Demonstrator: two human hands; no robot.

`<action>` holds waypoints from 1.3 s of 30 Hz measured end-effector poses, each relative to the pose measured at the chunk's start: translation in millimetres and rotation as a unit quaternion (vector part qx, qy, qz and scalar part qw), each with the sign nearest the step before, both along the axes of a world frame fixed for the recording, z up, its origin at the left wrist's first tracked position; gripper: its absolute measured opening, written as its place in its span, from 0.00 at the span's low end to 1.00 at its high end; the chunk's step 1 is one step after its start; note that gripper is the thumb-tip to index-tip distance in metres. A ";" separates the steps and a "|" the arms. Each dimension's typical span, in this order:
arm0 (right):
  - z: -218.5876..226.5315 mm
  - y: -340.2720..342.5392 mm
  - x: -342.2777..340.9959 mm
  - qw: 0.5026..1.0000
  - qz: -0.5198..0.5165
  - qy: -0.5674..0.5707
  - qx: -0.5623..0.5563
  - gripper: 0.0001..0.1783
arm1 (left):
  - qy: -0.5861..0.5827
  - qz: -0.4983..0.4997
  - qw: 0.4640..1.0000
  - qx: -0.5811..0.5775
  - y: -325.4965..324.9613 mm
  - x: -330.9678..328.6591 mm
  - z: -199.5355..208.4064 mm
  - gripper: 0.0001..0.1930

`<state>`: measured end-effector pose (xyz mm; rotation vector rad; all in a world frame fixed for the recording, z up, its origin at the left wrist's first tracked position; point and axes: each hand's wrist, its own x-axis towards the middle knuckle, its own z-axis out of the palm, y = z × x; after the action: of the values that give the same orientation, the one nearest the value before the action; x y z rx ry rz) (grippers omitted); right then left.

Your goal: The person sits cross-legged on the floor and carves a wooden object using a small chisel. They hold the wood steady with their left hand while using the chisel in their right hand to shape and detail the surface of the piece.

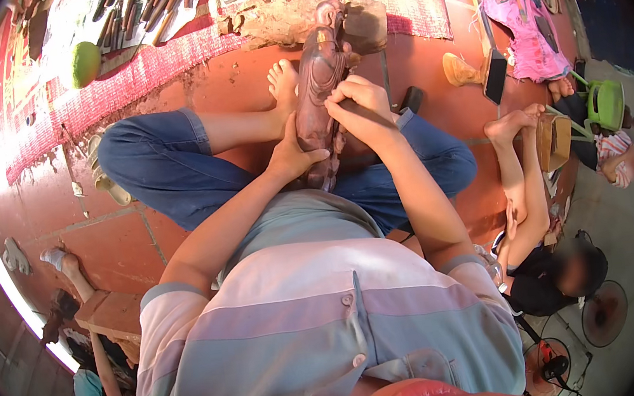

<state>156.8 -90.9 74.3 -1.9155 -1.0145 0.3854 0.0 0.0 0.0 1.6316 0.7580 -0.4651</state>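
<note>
A dark brown carved wooden statue [316, 73] of a robed figure leans across my lap, its head away from me and its base close to my body. My left hand [295, 153] is wrapped round its lower part, thumb across the front. On the statue's right side, my right hand [363, 105] is closed in a pinch against the carved robe. Whatever sits between those fingers is too small or hidden to name. The statue's upper end rests near a rough piece of wood [274, 23] and a wooden block [365, 26].
Beyond my legs lies a red woven mat [118, 103] with several wooden-handled carving tools [155, 9] and a green fruit [85, 64]. Rightward are a pink cloth [522, 38], a green chair [605, 104], seated people [552, 273] and a fan [604, 312]. Another person [107, 378] sits lower left.
</note>
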 end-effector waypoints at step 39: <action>6.5 22.2 7.7 1.000 -0.003 -0.008 -0.022 0.03 | 0.020 -0.031 0.999 0.026 -2.1 -1.5 -1.9 0.60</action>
<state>164.5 -68.8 80.8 -1.9633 -1.0189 0.3926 -1.5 -2.1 -1.9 1.7027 0.7580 -0.5273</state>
